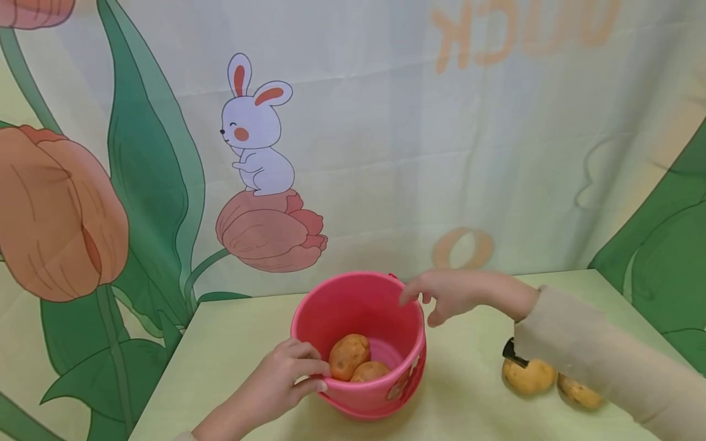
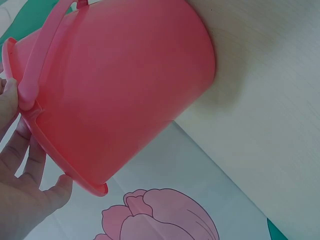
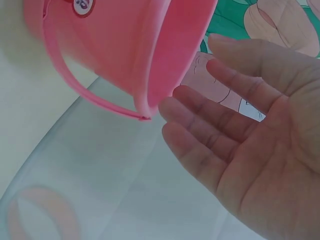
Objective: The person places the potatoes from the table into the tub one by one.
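Pink bucket (image 1: 355,306), two potatoes (image 1: 350,356) inside: I see the left hand (image 1: 284,376) gripping its near-left rim (image 1: 347,386), the right hand (image 1: 455,294) empty, loosely spread, near its right side.

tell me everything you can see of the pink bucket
The round, pink, plastic-looking bucket stands upright on the pale yellow-green table, mouth upward. Its curved pink handle hangs down outside, near a small round sticker. Two brown oval potatoes lie inside. The person's left hand grips the rim; whether the right hand touches it is unclear.
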### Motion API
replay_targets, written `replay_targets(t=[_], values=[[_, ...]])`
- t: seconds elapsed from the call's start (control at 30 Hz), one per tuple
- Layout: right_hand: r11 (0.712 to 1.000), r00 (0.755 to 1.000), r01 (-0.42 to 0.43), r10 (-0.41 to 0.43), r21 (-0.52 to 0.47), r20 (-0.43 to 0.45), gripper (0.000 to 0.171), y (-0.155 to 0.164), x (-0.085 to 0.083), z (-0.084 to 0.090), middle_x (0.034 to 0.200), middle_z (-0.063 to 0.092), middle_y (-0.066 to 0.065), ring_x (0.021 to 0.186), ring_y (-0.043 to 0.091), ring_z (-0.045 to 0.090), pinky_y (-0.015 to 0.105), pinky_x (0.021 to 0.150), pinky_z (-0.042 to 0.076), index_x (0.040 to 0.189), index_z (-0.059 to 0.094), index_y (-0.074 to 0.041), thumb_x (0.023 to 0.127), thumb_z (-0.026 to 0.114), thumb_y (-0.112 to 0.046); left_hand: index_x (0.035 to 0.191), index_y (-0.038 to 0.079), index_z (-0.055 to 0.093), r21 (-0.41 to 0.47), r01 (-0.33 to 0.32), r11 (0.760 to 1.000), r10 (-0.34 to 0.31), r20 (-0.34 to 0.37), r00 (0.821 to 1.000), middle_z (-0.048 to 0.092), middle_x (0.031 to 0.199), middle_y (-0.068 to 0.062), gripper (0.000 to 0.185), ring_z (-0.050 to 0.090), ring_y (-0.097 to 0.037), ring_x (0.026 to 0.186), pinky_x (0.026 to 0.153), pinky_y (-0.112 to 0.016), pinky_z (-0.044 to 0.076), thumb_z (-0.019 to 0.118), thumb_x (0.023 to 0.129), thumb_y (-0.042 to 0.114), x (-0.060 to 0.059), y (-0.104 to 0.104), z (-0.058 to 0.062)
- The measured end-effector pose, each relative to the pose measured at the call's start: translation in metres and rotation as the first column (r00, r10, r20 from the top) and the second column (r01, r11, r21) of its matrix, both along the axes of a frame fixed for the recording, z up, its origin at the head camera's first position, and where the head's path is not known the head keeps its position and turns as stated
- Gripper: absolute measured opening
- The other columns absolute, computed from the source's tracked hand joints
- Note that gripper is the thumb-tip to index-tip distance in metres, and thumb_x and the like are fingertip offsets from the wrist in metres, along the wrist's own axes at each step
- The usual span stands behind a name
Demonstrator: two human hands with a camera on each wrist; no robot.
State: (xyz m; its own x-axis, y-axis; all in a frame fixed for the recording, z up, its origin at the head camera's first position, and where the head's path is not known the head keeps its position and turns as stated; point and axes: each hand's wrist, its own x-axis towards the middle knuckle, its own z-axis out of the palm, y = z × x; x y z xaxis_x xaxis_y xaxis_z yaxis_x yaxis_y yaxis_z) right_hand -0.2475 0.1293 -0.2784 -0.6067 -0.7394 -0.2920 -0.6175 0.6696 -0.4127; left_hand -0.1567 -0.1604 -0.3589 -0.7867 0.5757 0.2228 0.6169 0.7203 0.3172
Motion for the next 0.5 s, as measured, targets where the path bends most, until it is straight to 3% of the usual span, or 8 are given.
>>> replay_targets(t=[0.2, 0.5], values=[[0.999, 0.999, 0.034, -0.033, -0.030, 0.029, 0.042, 0.012, -0.004, -0.001, 0.114, 0.056, 0.000, 0.098, 0.020, 0.049, 0.028, 0.070, 0.050, 0.115, 0.057, -0.017, 0.075, 0.068, -0.007, 0.089, 0.024, 0.070, 0.005, 0.006, 1.000, -0.006, -0.011, 1.000, 0.059, 0.085, 0.012, 0.016, 0.047, -0.005, 0.086, 0.074, -0.024, 0.047, 0.070, 0.073, 0.026, -0.001, 0.001, -0.001], [0.992, 0.994, 0.108, -0.105, -0.065, 0.043, 0.042, 0.039, -0.016, -0.009, 0.114, 0.054, 0.004, 0.098, 0.022, 0.050, 0.028, 0.069, 0.050, 0.115, 0.054, -0.011, 0.075, 0.067, -0.007, 0.088, 0.023, 0.070, 0.009, 0.011, 1.000, -0.011, -0.036, 0.999, 0.059, 0.084, 0.012, 0.016, 0.048, -0.005, 0.086, 0.074, -0.024, 0.047, 0.070, 0.073, 0.026, -0.004, 0.002, -0.002]])
